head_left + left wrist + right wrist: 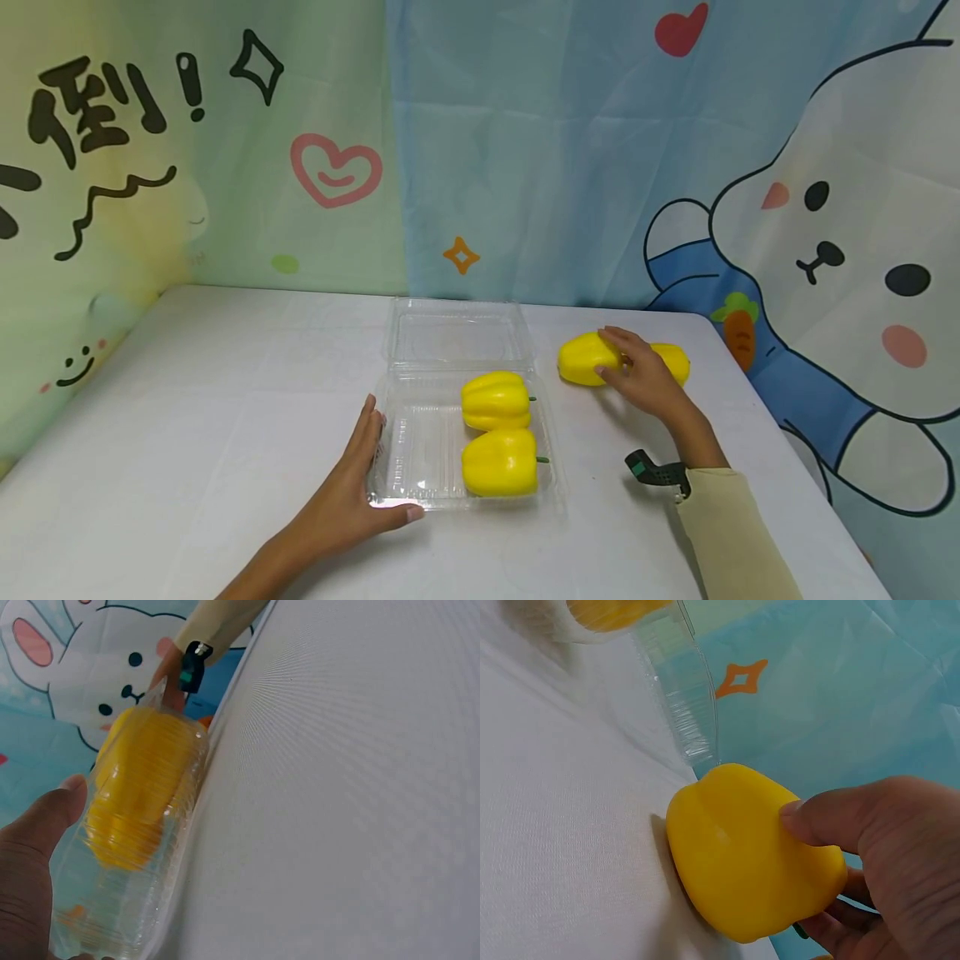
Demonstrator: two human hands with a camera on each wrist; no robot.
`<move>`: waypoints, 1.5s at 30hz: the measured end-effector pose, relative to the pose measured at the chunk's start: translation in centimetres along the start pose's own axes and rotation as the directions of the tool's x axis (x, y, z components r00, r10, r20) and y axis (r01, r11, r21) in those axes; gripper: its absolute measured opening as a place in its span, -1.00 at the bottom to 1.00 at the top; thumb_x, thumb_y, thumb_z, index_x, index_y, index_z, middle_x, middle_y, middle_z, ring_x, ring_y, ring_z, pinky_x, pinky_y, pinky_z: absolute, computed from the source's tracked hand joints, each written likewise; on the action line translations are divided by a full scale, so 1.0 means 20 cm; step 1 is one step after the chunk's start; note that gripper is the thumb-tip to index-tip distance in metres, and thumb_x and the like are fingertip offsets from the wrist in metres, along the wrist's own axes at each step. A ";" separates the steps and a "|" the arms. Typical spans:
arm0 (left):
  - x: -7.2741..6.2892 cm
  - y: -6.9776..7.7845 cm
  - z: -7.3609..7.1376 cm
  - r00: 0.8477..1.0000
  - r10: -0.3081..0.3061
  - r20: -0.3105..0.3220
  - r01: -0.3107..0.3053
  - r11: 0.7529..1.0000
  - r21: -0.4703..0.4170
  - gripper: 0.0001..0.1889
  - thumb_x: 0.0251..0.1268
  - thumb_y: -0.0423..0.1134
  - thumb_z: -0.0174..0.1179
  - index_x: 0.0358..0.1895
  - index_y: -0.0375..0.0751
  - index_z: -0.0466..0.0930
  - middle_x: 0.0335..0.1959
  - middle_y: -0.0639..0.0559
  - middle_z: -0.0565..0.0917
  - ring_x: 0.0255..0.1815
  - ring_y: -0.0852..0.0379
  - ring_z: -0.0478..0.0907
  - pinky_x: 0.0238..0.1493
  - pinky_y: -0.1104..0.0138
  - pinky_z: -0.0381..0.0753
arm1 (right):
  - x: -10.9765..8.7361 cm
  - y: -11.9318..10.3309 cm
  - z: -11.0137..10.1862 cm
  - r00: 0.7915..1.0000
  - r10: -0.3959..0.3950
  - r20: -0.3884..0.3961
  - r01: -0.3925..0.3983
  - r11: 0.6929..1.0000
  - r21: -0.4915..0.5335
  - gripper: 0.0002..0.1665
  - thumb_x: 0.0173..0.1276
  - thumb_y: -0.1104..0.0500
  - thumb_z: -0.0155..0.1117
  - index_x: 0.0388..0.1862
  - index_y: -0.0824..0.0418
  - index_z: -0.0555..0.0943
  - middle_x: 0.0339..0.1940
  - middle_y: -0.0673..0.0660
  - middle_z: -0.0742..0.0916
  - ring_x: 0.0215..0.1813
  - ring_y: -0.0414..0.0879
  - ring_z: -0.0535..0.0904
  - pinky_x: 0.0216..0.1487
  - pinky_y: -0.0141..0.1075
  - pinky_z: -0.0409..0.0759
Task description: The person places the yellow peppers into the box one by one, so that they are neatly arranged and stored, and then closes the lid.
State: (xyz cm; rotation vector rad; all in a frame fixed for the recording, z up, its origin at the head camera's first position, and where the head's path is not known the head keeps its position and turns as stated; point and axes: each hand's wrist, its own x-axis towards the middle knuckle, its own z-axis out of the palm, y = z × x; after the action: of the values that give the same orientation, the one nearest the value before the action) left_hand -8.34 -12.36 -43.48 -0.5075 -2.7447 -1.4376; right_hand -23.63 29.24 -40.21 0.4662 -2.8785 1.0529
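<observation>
Thumb and fingers of my right hand (641, 371) hold a yellow bell pepper (585, 360) at the back right of the table; the right wrist view shows the thumb on top of this pepper (742, 855). My left hand (352, 475) rests at the left side of a clear plastic clamshell box (420, 450), its fingers straight along the side and its thumb at the front edge. Inside the box, on the right half, lie two yellow bell peppers, one at the back (495, 400) and one in front (498, 462), stems pointing right.
Another yellow bell pepper (672, 360) lies partly hidden behind the right hand. The box's lid (459, 333) lies folded back toward the wall cloth (525, 167). A white cloth covers the table (187, 417). A black wrist device (656, 469) sticks out at the right sleeve (738, 533).
</observation>
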 end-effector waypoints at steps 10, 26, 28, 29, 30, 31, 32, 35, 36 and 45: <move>0.00 0.00 0.00 1.000 0.006 -0.003 -0.006 1.000 -0.004 0.36 -0.17 0.23 0.51 0.55 -0.33 -0.24 0.58 0.14 -0.39 0.56 0.00 -0.22 0.39 -0.09 0.00 | 0.01 -0.01 0.00 0.999 0.026 -0.028 -0.028 0.998 -0.063 -0.19 0.29 0.12 0.40 0.44 0.33 0.31 0.35 0.41 0.33 0.24 0.28 0.30 0.13 0.12 0.46; 0.00 -0.01 0.00 1.000 0.006 0.001 -0.006 1.000 -0.011 0.36 -0.16 0.20 0.51 0.55 -0.33 -0.26 0.58 0.19 -0.41 0.55 -0.02 -0.22 0.39 -0.08 0.01 | 0.01 -0.01 0.04 0.999 0.044 0.010 -0.043 0.999 -0.022 -0.13 0.32 0.02 0.37 0.48 0.33 0.24 0.44 0.35 0.31 0.41 0.25 0.25 0.32 0.11 0.29; 0.00 -0.01 0.00 1.000 0.006 0.002 -0.006 1.000 -0.013 0.36 -0.16 0.19 0.52 0.55 -0.33 -0.26 0.58 0.18 -0.41 0.55 -0.02 -0.22 0.39 -0.08 0.01 | 0.01 -0.01 0.05 0.999 0.036 0.005 -0.036 0.999 -0.009 -0.13 0.32 0.04 0.37 0.48 0.34 0.24 0.43 0.35 0.31 0.41 0.24 0.25 0.32 0.09 0.29; 0.00 -0.01 0.00 1.000 0.006 0.001 -0.006 1.000 -0.010 0.36 -0.16 0.21 0.51 0.55 -0.33 -0.26 0.58 0.18 -0.41 0.56 -0.03 -0.23 0.39 -0.08 0.01 | 0.01 -0.01 0.05 0.999 0.035 0.003 -0.035 0.999 -0.006 -0.13 0.32 0.04 0.37 0.48 0.34 0.24 0.43 0.35 0.31 0.41 0.24 0.25 0.32 0.09 0.29; 0.00 -0.01 0.00 1.000 0.006 0.000 -0.006 1.000 -0.009 0.36 -0.16 0.21 0.51 0.55 -0.34 -0.25 0.58 0.18 -0.41 0.56 -0.03 -0.23 0.39 -0.08 0.02 | 0.01 -0.01 0.05 0.999 0.037 0.003 -0.037 0.999 -0.007 -0.13 0.32 0.04 0.37 0.48 0.34 0.24 0.43 0.36 0.31 0.40 0.24 0.26 0.32 0.09 0.29; 0.00 -0.01 0.00 1.000 0.006 -0.001 -0.006 1.000 -0.008 0.36 -0.16 0.21 0.51 0.55 -0.33 -0.25 0.58 0.17 -0.41 0.56 -0.03 -0.23 0.39 -0.08 0.02 | 0.01 -0.01 0.05 0.999 0.041 0.003 -0.041 0.999 -0.008 -0.13 0.32 0.04 0.37 0.47 0.34 0.24 0.43 0.35 0.31 0.40 0.24 0.26 0.32 0.09 0.29; 0.00 -0.01 0.00 1.000 0.007 -0.002 -0.007 1.000 -0.008 0.36 -0.16 0.21 0.51 0.55 -0.33 -0.25 0.58 0.16 -0.41 0.55 -0.04 -0.23 0.39 -0.08 0.02 | 0.01 -0.01 0.05 0.999 0.044 0.003 -0.044 0.999 -0.009 -0.14 0.32 0.04 0.37 0.47 0.34 0.25 0.43 0.35 0.31 0.40 0.24 0.26 0.32 0.09 0.30; 0.00 -0.01 0.00 1.000 0.009 -0.003 -0.009 1.000 -0.003 0.36 -0.16 0.24 0.50 0.55 -0.34 -0.25 0.58 0.15 -0.41 0.55 -0.05 -0.23 0.39 -0.08 0.02 | 0.01 -0.02 0.05 0.999 0.054 0.005 -0.054 0.998 -0.015 -0.14 0.32 0.05 0.37 0.47 0.34 0.25 0.43 0.35 0.31 0.40 0.24 0.26 0.32 0.09 0.30; 0.00 -0.01 0.00 1.000 0.011 -0.003 -0.011 1.000 -0.005 0.37 -0.16 0.24 0.50 0.55 -0.34 -0.25 0.58 0.13 -0.40 0.55 -0.05 -0.23 0.39 -0.09 0.02 | 0.01 -0.02 0.05 0.998 0.055 0.004 -0.055 0.998 -0.016 -0.14 0.32 0.06 0.37 0.47 0.34 0.25 0.43 0.35 0.31 0.40 0.24 0.26 0.32 0.09 0.30; 0.00 0.00 0.00 1.000 0.008 0.004 -0.008 1.000 -0.011 0.36 -0.16 0.21 0.51 0.54 -0.35 -0.25 0.59 0.10 -0.40 0.55 -0.04 -0.21 0.37 -0.05 0.04 | 0.00 -0.01 0.05 0.999 0.042 -0.012 -0.042 0.999 -0.009 -0.14 0.32 0.07 0.37 0.46 0.37 0.25 0.43 0.37 0.31 0.40 0.24 0.25 0.31 0.08 0.31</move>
State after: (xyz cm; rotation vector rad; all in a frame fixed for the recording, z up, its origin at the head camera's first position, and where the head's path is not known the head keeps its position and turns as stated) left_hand -8.35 -12.40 -43.54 -0.5216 -2.7362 -1.4527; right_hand -23.53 28.46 -40.76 0.4002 -2.8941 1.0437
